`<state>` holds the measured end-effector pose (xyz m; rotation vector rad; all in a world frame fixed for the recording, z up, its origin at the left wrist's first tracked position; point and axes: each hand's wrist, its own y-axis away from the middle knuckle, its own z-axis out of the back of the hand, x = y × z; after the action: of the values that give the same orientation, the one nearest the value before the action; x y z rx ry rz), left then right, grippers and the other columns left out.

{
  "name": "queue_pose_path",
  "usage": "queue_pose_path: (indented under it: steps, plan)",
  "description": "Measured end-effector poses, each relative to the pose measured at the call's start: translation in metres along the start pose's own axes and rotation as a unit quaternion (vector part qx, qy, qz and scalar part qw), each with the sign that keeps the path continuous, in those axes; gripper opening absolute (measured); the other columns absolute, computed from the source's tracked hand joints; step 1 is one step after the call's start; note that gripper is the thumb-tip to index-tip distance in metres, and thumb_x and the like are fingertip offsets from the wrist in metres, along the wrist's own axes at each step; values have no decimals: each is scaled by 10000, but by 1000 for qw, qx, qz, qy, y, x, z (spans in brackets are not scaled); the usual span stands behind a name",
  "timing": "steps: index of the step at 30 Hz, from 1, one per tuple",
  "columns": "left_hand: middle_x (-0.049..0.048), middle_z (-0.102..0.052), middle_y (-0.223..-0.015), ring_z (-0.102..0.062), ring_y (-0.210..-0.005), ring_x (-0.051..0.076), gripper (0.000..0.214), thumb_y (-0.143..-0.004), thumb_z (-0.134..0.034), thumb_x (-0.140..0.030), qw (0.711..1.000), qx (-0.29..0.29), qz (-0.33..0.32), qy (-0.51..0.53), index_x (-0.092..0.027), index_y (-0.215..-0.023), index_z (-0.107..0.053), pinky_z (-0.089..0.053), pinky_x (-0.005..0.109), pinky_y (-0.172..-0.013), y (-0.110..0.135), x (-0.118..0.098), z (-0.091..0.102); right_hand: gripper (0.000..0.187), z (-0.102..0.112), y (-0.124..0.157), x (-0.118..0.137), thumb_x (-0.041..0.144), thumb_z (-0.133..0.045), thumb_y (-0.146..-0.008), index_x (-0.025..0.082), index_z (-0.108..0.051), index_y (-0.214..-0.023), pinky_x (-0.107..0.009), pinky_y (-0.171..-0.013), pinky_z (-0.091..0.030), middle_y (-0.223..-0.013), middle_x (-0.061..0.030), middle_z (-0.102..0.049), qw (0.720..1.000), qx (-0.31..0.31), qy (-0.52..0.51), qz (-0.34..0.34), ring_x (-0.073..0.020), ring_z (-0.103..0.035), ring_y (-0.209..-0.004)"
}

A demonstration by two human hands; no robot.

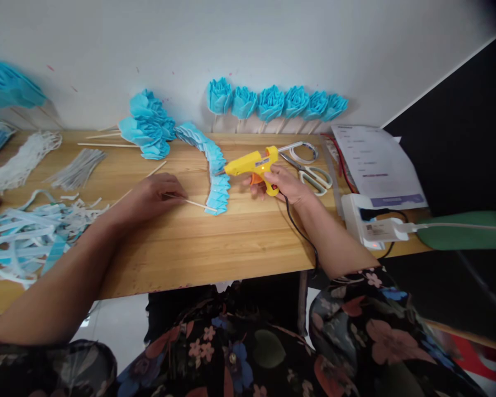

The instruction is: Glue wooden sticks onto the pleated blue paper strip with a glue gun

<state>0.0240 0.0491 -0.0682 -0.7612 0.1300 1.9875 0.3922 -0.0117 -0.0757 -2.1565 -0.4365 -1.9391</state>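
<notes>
My right hand (pixel 287 184) grips a yellow hot glue gun (pixel 248 164) by its handle, fingers near the orange trigger. The gun's nozzle points left and reaches the edge of a curved strip of pleated light-blue petals (pixel 215 160) on the table. In my closed left hand (pixel 157 196) is a thin wooden stick (pixel 198 204), whose far tip lies at the near end of the petal strip. The strip curves back to a cluster of blue paper flowers (pixel 149 124) lying on their sides.
Several finished blue flowers (pixel 270 103) on sticks lean against the wall. Scissors (pixel 314 176), a power strip (pixel 359 220) and a printed sheet (pixel 376 165) lie at right. Paper scraps (pixel 28 237), grey wire stems (pixel 77 168) and white strings (pixel 27 160) cover the left side.
</notes>
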Motion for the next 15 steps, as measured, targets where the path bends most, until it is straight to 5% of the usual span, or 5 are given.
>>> queue_pose_path:
  steps: [15]
  plan:
    - [74,-730,-878,-659,-825,192,238,-995,-618,-362,1000,-17,10,6,-182,-892,-734,-481,289,-770,-1,0,-1,591,-37,16,-4,686,-761,-833,250,-607,-1200,-198,-419,-418,-1059,-65,-809,984,-170,-12,46,-166,-758,-719]
